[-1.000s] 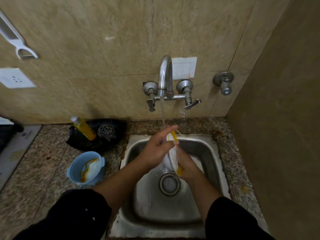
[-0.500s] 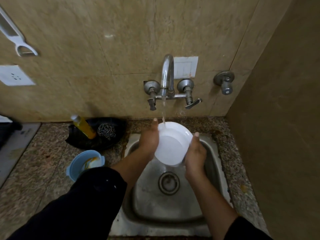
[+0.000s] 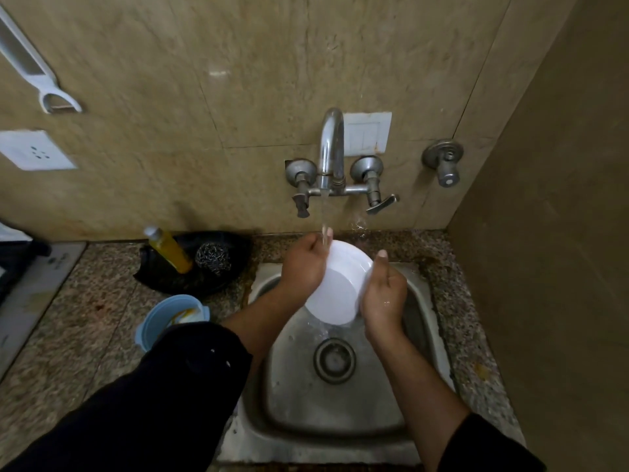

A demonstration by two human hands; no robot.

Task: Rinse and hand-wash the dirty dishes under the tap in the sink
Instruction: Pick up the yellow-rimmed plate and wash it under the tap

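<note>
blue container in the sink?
No, the blue container sits on the granite counter, left of the sink.

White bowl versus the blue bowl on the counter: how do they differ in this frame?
The white bowl is held tilted between the left hand and right hand over the sink, under the tap's stream; the blue bowl sits on the granite counter, untouched. The white bowl looks clean inside; the blue bowl shows yellow-orange residue. Both are round.
</note>
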